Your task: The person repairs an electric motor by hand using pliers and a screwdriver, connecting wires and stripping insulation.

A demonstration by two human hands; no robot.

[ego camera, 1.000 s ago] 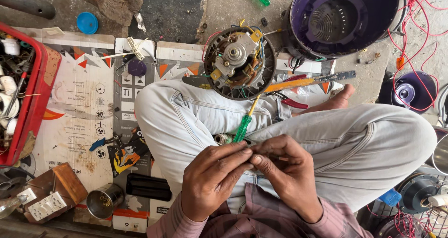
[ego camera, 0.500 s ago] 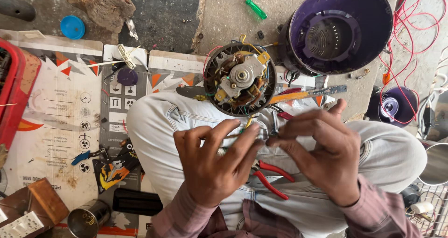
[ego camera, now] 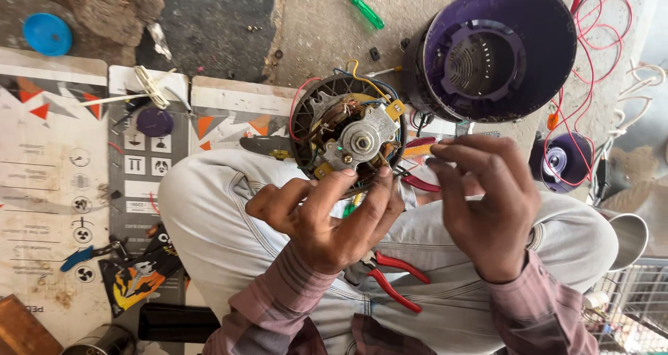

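The purple housing (ego camera: 497, 49) lies on the floor, just beside the electric motor (ego camera: 348, 136). The motor rests against the person's knees. The left hand (ego camera: 327, 216) touches the motor's lower rim, fingers curled; grip state cannot be told. The right hand (ego camera: 487, 202) hovers near, grip released. Red-handled pliers (ego camera: 393, 278) lie on the lap.

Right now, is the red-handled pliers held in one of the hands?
No, the red-handled pliers lies on the person's lap, below the left hand, with no fingers around it.
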